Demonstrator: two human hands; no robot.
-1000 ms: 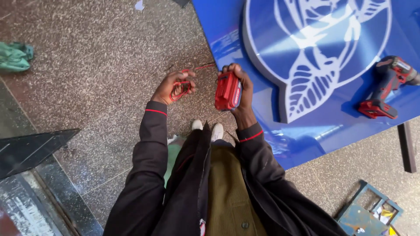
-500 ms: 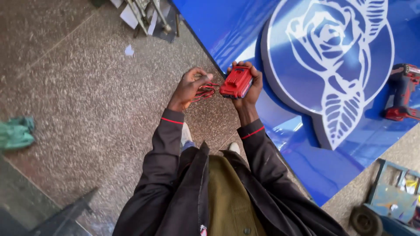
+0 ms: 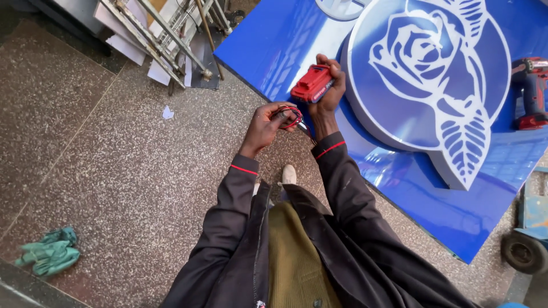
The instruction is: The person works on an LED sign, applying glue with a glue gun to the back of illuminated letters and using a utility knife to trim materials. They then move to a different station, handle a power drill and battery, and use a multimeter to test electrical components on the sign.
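Note:
My right hand (image 3: 330,94) grips a red battery pack (image 3: 311,84) and holds it up over the edge of a blue sign panel (image 3: 274,45). My left hand (image 3: 267,122) is just below it, fingers closed around thin red and black wires (image 3: 292,114) that run toward the pack. A raised blue round sign with a white rose and leaf (image 3: 434,74) lies on the panel to the right of my hands. Both arms are in dark sleeves with red cuff trim.
A red and black cordless drill (image 3: 530,94) lies on the panel at the far right. A folded metal frame with white boards (image 3: 171,40) stands at the top left. Green gloves (image 3: 48,258) lie on the speckled stone floor. A blue wheeled cart (image 3: 528,234) is at the right edge.
The view has swung left and up, showing the metal frame at the top. My hands stay together, right hand still on the battery pack, left hand still on the wires.

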